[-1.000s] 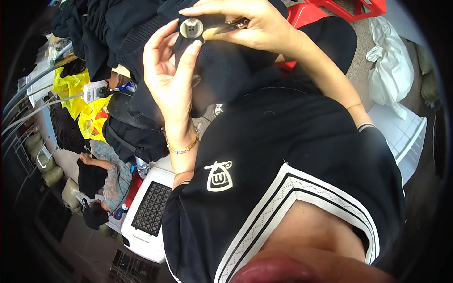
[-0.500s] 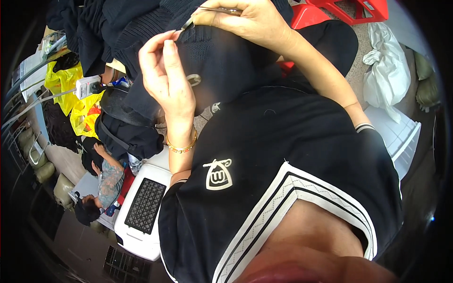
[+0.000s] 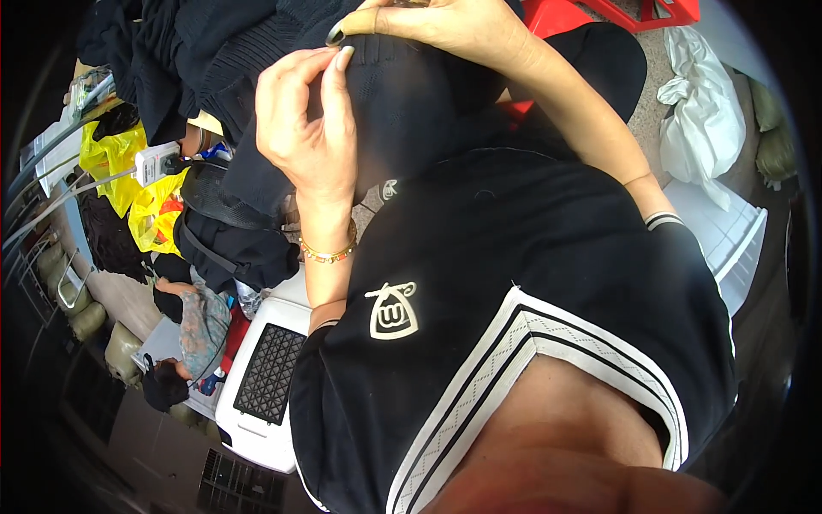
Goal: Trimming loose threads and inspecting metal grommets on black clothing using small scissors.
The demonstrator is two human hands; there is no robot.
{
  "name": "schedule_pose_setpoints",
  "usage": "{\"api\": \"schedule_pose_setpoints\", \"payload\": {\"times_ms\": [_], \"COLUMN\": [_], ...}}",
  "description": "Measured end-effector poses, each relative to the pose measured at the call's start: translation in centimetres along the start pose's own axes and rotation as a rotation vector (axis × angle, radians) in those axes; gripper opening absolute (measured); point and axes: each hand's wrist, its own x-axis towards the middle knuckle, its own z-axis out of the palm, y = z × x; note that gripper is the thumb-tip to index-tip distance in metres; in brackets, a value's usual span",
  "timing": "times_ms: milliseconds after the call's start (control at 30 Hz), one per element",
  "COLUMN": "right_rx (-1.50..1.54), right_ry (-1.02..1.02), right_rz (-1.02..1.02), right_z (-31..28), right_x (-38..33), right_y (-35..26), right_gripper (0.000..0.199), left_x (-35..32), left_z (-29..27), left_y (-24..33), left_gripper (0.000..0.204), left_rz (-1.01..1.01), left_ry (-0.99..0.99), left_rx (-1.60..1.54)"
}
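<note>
The round metal piece seen a second ago is gone from view; both hands, left hand point(image 3: 312, 128) and right hand point(image 3: 445, 26), now pinch the dark knit garment point(image 3: 419, 103) above the white machine point(image 3: 265, 385).

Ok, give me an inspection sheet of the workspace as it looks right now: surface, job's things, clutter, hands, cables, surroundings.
Surface: no clear work surface; a white slotted panel lies at right.
Job's things: black garment, raised in front of the camera.
Clutter: yellow bags, dark clothes pile, white plastic bag, white crate with black grille.
Hands: left hand pinches the garment's upper edge, beaded bracelet on its wrist; right hand grips the garment's top, whether it holds anything else cannot be told.
Cables: white lines run from a white adapter toward the left rim.
Surroundings: another person sits lower left; red plastic thing at top.
</note>
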Motion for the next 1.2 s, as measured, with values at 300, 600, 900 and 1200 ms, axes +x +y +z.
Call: {"api": "schedule_pose_setpoints", "payload": {"times_ms": [300,600,900,1200], "right_rx": [-0.135,-0.37,0.034,-0.5], "right_ry": [-0.049,-0.134,0.099,0.068], "right_rz": [-0.142,0.038,0.066,-0.3], "right_z": [-0.9,-1.2,-2.6,-1.3], "right_x": [0.7,0.8,-0.7,-1.9], "right_y": [0.7,-2.8,0.2,-1.8], "right_gripper": [0.029,0.031,0.022,0.027], "left_x": [0.5,-0.3,0.2,-0.3], "left_z": [0.1,0.1,0.5,0.8], "left_y": [-0.8,0.4,-0.6,-0.2], "left_gripper": [0.006,0.021,0.013,0.014], "left_rz": [0.076,-0.187,-0.154,-0.256], "left_ry": [0.037,0.074,0.069,0.097], "left_rx": [-0.069,-0.362,-0.191,-0.349]}}
